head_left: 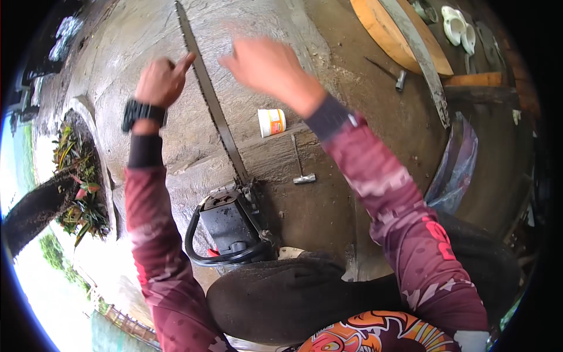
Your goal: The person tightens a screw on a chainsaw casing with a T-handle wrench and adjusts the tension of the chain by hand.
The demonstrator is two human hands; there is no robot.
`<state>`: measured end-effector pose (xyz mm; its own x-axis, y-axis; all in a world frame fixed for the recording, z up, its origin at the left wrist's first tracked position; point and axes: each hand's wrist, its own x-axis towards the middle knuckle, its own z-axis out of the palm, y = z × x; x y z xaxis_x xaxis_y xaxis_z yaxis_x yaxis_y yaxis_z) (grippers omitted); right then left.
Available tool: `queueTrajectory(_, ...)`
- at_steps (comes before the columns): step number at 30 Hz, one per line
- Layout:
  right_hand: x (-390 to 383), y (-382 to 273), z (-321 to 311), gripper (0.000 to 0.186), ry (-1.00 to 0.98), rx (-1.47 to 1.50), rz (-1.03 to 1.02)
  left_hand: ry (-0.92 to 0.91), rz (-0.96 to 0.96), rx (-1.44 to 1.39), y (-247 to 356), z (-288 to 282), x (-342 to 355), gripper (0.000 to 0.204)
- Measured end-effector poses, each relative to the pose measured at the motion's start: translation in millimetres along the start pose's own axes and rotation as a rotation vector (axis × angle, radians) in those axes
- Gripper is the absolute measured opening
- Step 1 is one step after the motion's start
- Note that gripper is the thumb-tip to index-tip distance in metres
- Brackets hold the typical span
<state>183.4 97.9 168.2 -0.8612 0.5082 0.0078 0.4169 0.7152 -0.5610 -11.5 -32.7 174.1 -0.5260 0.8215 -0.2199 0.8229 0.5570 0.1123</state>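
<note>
A chainsaw (227, 226) rests on the wet concrete in front of my knees, its black handle loop toward me. Its long guide bar (211, 97), edged with the toothed chain, points away and slightly left. My left hand (159, 83), a black watch on its wrist, is closed on the bar's left side. Its fingertips meet the chain edge near the far end; whatever is pinched there is hidden. To the right of the bar, my right hand (270, 70) hovers with its fingertips toward the bar. Motion blurs those fingers.
Right of the bar stand a white and orange tub (271, 122) and a T-handled tool (304, 178). Farther right lie a metal-headed tool (401, 81), a wooden slab (375, 26) under a long grey strip (419, 53), white clogs (459, 28) and clear plastic (457, 164). Plants (76, 199) grow left.
</note>
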Motion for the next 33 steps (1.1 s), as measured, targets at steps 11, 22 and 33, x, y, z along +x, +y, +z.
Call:
queueTrajectory(11,-252,60,95,0.019,-0.443,-0.358,0.240,-0.126,-0.180,-0.308,60,82,-98,0.040)
queueTrajectory(22,-262,64,99,0.026,-0.348,-0.068,0.307,0.099,-0.004,-0.122,42,80,-50,0.040)
queueTrajectory(33,-252,69,114,0.026,-0.583,1.174,0.908,-0.074,-0.241,-0.236,33,51,-66,0.062)
